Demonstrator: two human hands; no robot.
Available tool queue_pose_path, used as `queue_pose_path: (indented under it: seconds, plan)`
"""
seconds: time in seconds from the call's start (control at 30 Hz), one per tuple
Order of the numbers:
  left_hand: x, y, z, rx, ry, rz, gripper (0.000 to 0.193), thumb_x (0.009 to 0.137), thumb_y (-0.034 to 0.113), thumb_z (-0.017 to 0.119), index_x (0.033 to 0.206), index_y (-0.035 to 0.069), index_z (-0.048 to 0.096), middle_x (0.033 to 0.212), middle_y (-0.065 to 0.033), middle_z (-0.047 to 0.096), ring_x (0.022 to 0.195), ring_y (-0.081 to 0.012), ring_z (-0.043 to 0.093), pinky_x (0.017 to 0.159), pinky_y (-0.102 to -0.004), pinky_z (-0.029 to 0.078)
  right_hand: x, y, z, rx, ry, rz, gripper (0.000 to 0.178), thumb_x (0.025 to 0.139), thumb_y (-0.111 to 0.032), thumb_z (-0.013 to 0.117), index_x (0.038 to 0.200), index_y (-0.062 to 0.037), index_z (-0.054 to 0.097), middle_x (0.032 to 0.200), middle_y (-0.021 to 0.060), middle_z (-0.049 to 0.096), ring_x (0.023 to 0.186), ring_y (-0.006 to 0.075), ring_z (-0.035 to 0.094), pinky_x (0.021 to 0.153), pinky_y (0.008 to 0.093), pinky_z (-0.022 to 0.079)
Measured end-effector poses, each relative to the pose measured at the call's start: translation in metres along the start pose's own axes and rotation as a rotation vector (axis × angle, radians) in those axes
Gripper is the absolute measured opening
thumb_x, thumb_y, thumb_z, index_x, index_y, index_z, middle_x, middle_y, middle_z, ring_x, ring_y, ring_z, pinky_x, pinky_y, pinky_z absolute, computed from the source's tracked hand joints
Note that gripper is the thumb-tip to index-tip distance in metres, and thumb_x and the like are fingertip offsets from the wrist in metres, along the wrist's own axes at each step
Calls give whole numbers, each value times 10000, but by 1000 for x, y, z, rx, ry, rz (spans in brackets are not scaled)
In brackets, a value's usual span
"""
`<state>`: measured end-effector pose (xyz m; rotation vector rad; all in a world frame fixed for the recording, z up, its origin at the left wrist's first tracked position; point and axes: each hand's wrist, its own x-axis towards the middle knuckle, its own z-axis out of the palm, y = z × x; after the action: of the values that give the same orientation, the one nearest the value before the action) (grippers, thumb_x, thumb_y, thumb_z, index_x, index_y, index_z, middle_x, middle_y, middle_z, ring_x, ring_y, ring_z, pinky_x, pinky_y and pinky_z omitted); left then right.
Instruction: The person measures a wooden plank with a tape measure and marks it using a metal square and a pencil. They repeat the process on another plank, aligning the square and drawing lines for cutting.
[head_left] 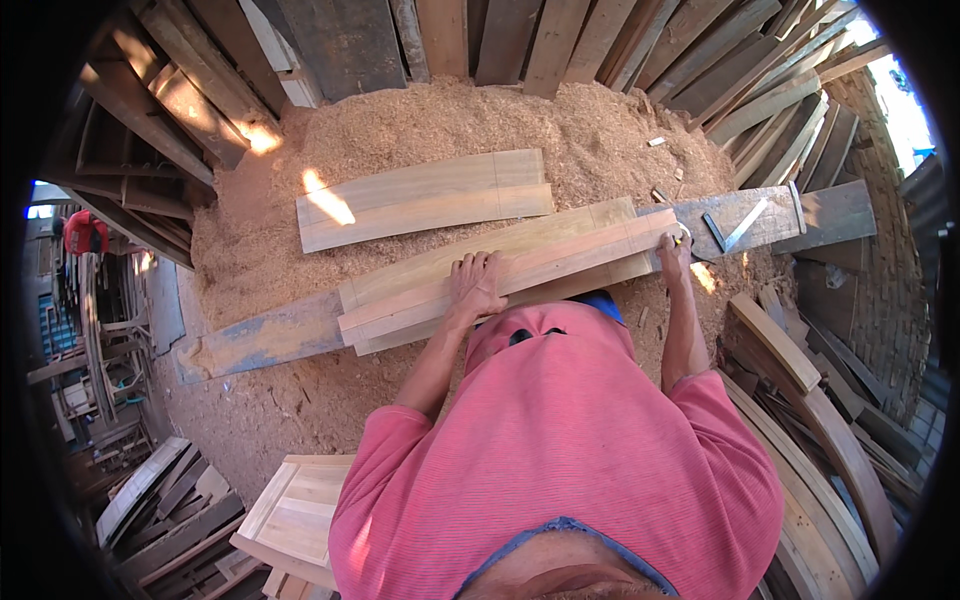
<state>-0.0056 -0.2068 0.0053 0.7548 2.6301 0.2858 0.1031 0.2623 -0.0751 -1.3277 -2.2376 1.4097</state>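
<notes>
Between the ends of a long, weathered grey plank (260,338), a narrow pinkish-brown wooden board (570,256) is laid on pale, flat boards (580,224), spanned by the half-open left hand (478,283); whether its right end is gripped by the curled right hand (675,250) cannot be told.

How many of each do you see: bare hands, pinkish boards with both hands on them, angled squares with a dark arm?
Hands: 2 (left hand, right hand)
Pinkish board: 1
Angled square: 1
Total: 4
</notes>
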Motion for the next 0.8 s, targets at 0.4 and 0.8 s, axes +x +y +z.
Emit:
queue_pose_path:
  seconds: [0.4, 0.8]
  plan:
    - [2, 0, -2, 20, -20, -4, 1031, 630, 386, 915, 1554, 153, 522, 1465, -104, 602, 1363, -317, 540, 1143, -491, 419, 10, 19, 6, -61, 62, -63, 607, 1095, -271, 666, 1543, 64, 429, 991, 153, 736, 794, 225, 716, 756, 388, 576]
    - [3, -1, 6, -12, 13, 22, 862, 629, 321, 947, 1376, 104, 577, 1341, -146, 664, 1291, -362, 609, 1095, -521, 446, 3, 7, 47, 16, 11, 275, 903, 877, -621, 842, 1371, 119, 686, 1347, 304, 727, 1238, 414, 708, 1056, 470, 540]
